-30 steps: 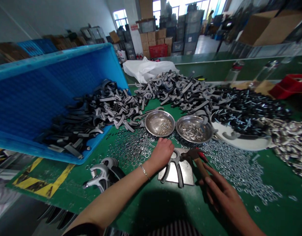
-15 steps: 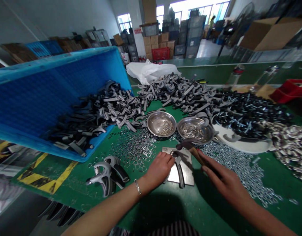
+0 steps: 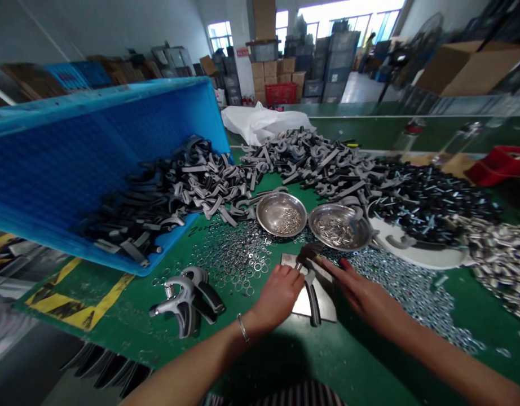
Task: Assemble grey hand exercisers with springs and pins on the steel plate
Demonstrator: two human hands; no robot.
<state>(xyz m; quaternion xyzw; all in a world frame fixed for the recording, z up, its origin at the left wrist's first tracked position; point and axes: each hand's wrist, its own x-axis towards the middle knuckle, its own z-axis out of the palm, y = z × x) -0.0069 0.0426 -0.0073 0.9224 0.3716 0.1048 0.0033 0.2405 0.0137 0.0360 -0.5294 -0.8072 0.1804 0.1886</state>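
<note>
Now, on the green workbench (image 3: 95, 296), the left hand (image 3: 279, 297) clenched around a grey-and-black hand-grip frame (image 3: 313, 301), with the frame lying on a flat steel plate (image 3: 306, 309) near the person's end of the bench. The right hand (image 3: 365, 296) closed on a small hammer (image 3: 311, 254), its handle mostly hidden beneath the fingers and its dark head just above the frame's upper end, contact impossible to tell. Just left of the plate, a scatter of steel washers (image 3: 234, 259); just right, a wider spread of smaller steel washers (image 3: 412, 299). Beyond the plate, two steel bowls side by side, the left bowl (image 3: 270, 214) holding small metal pieces and the right bowl (image 3: 340, 226) holding short metal sleeves. At far left, a tilted blue plastic crate (image 3: 52, 169) with a spill of grey-and-black grip handles (image 3: 171, 197). At near left, assembled spring hand grippers (image 3: 186, 301). At far right, a heap of black parts with bolts (image 3: 433, 203).
</note>
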